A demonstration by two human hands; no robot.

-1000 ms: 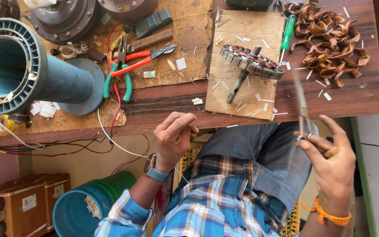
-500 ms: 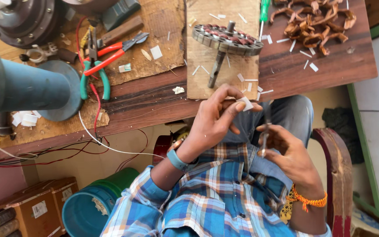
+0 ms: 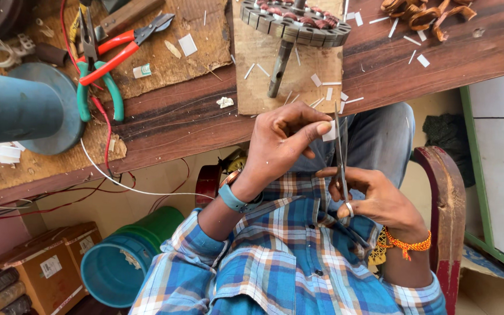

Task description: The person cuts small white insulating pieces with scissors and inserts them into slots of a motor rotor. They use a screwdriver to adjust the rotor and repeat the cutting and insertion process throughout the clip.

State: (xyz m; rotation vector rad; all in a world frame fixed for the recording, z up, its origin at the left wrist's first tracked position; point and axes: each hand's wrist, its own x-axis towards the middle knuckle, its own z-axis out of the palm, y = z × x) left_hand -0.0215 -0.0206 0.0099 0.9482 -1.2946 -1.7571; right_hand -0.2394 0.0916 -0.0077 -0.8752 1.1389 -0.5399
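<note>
My left hand pinches a small white paper strip between thumb and forefinger, in front of my chest. My right hand grips a pair of scissors with the blades pointing up, right beside the strip. Both hands hover just below the front edge of the wooden workbench. On the bench above lies a round motor rotor with copper windings and a shaft, resting on a cardboard sheet amid several white paper slips.
Red-handled cutters and green-handled pliers lie at the left on the bench, next to a blue cylindrical housing. Copper coils sit at the far right. Below are a blue bucket, cardboard boxes and a red chair arm.
My hands have come together from apart: the left hand rose with the paper strip, the right hand brought the scissors in to it. The view has tilted down and closer.
</note>
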